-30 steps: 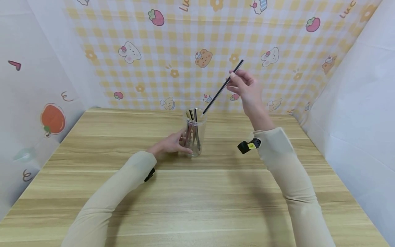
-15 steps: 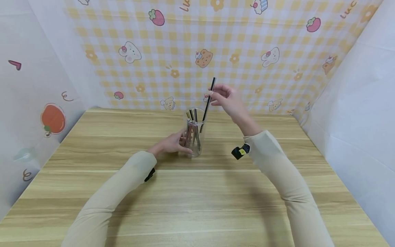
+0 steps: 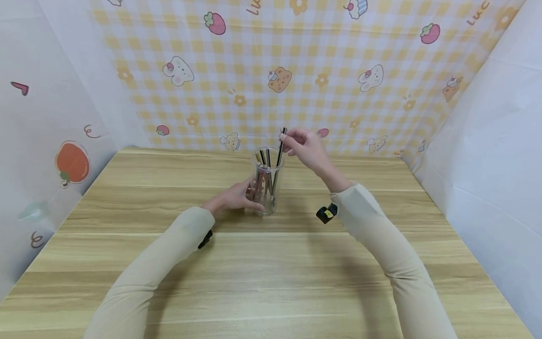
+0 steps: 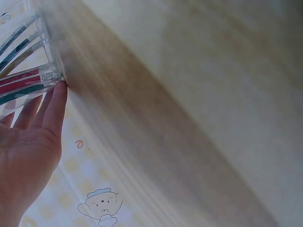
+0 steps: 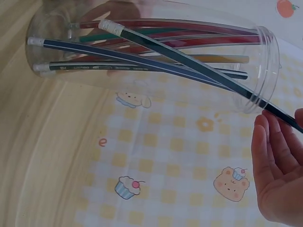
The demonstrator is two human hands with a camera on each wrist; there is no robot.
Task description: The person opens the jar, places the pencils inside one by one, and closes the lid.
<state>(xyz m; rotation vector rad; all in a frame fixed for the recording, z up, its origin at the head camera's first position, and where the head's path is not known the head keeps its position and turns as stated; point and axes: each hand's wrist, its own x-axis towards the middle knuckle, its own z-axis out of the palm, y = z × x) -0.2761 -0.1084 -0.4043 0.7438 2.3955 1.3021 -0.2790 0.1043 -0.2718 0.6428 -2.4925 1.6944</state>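
A clear jar (image 3: 267, 207) with several pencils stands upright on the wooden table. My left hand (image 3: 234, 196) holds it low on its left side, thumb in front and fingers behind; in the left wrist view, fingertips (image 4: 57, 97) lie against the jar near its base. Above the rim, my right hand (image 3: 309, 149) pinches a dark striped pencil (image 3: 280, 153) near its upper end. The right wrist view shows that pencil (image 5: 189, 67) leaning through the jar's mouth, its eraser end well inside. Red, blue, green and yellowish pencils (image 5: 118, 56) share the jar.
The wooden table (image 3: 254, 278) stretches around the jar. Behind it hangs a yellow checked cloth (image 3: 237, 56) with cartoon prints, and white cloth (image 3: 487, 132) closes off both sides. A small black wrist camera (image 3: 326, 213) hangs by the right cuff.
My right hand has moved left and down, bringing the pencil from above the rim to deep inside the jar and turning it more upright. The left hand stays on the jar.
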